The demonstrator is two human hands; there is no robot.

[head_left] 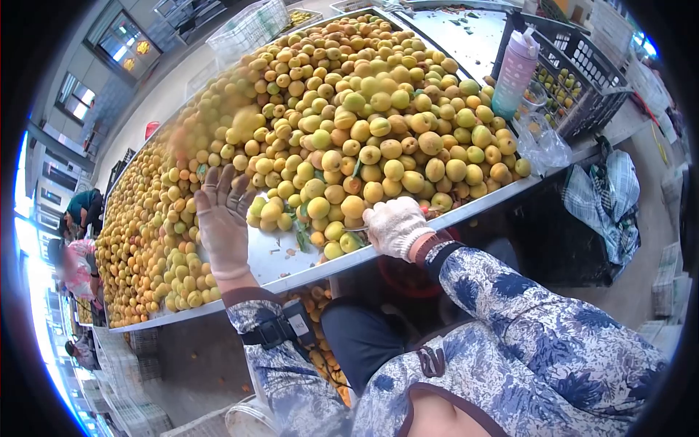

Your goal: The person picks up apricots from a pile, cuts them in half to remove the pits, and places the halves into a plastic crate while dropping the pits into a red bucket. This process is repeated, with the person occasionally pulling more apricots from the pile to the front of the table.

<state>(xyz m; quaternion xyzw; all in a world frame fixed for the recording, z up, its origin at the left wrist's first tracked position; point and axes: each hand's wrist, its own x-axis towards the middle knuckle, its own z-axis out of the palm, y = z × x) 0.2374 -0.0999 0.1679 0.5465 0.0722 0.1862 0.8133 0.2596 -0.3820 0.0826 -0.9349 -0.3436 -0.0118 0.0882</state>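
A long metal table (284, 271) is heaped with yellow-orange apricots (349, 109). My left hand (222, 215), in a thin clear glove, is raised over the table's bare patch with fingers spread and nothing in it. My right hand (395, 226), in a white knit glove, rests at the table's front edge next to the nearest fruit. It is closed on a small metal tool (354, 229) whose tip pokes out to the left. A red bit shows by its knuckles.
A pink water bottle (514, 73) stands at the table's right end beside a black crate (582, 80) and a clear plastic bag (542, 142). A checked cloth (604, 197) hangs on the right. A bin of apricots (320, 342) sits under the table. Other people (80, 240) work at the far left.
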